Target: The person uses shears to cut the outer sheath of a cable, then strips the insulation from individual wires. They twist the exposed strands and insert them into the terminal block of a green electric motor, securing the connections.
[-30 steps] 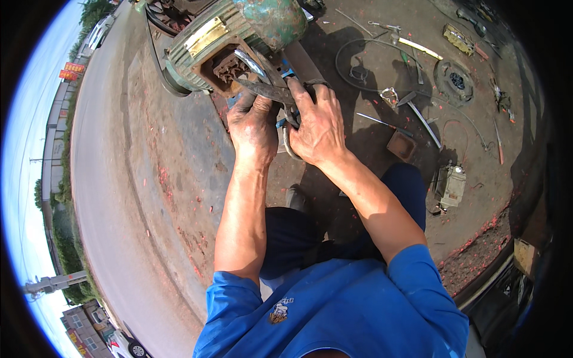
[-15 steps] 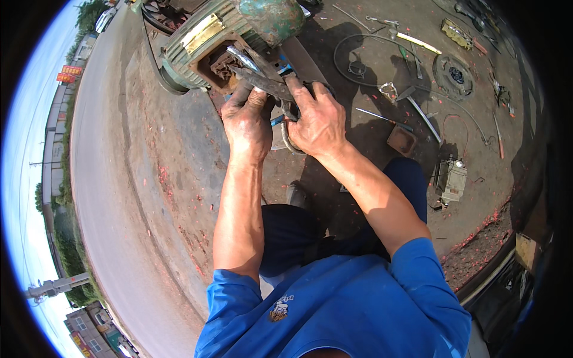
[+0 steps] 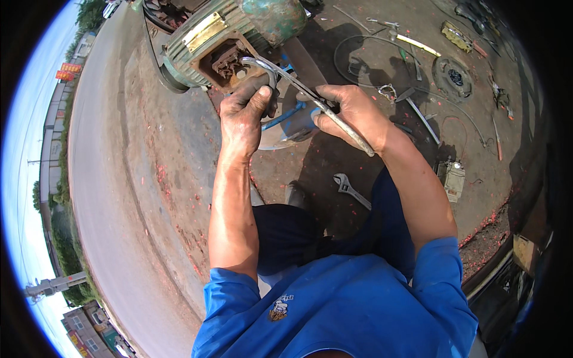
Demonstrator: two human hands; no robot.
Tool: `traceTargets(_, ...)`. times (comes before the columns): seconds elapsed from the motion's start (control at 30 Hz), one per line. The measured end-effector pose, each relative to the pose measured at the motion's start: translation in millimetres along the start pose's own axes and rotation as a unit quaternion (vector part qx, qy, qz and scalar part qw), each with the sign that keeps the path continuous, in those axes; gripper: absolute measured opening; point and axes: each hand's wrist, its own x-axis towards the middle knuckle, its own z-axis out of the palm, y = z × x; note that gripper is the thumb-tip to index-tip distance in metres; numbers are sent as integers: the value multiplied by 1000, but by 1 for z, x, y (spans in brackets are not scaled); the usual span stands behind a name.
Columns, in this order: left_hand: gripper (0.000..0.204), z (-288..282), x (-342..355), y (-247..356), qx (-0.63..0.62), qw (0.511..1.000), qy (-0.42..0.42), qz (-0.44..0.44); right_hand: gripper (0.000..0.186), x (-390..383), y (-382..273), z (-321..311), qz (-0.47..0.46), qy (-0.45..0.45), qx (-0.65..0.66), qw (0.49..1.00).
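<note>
A long grey cable (image 3: pixel 341 123) runs slantwise between my hands, its upper end bent round near my left fingers. My left hand (image 3: pixel 245 113) is closed with thumb up, gripping that bent end. My right hand (image 3: pixel 356 113) is wrapped round the cable farther along; its tail sticks out past my wrist. Just beyond my left hand sits a green ribbed electric motor (image 3: pixel 209 36), its rusty terminal box (image 3: pixel 224 59) uncovered with dark parts inside. Under the cable, between my hands, is a curved blue piece (image 3: pixel 282 117), partly hidden; I cannot make out its kind.
An adjustable wrench (image 3: pixel 351 190) lies on the ground by my knee. To the right are a hammer (image 3: pixel 422 116), a round dark metal plate (image 3: pixel 452 79), a grey box-shaped device (image 3: pixel 452 178), and several scattered tools. A paved road (image 3: pixel 98 149) passes on the left.
My right hand has moved right, away from my left, drawing the cable out between them. The dark flat part seen between my hands no longer shows. The adjustable wrench has come into sight.
</note>
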Motion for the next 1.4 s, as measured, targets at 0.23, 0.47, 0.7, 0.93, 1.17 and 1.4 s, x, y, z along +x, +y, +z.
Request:
traceTargets(0.23, 29, 21, -15, -7, 58, 996, -64, 18, 41, 0, -6, -7, -9, 109, 251, 962)
traceTargets(0.47, 26, 25, -22, -10, -31, 998, 17, 55, 39, -26, 26, 29, -74, 145, 110, 981)
traceTargets(0.7, 31, 17, -18, -5, -69, 994, 71, 37, 37, -60, 24, 62, -103, 62, 139, 983)
traceTargets(0.93, 22, 30, -26, -6, 77, 990, 14, 113, 51, -21, 10, 57, -173, 293, 98, 935)
traceTargets(1.17, 21, 32, -30, 1, 152, 976, -21, 152, 58, 0, -8, 25, -191, 196, 134, 952)
traceTargets(1.4, 21, 25, -41, 1, 36, 998, -3, 44, 53, 6, -8, 20, -176, 43, 297, 938)
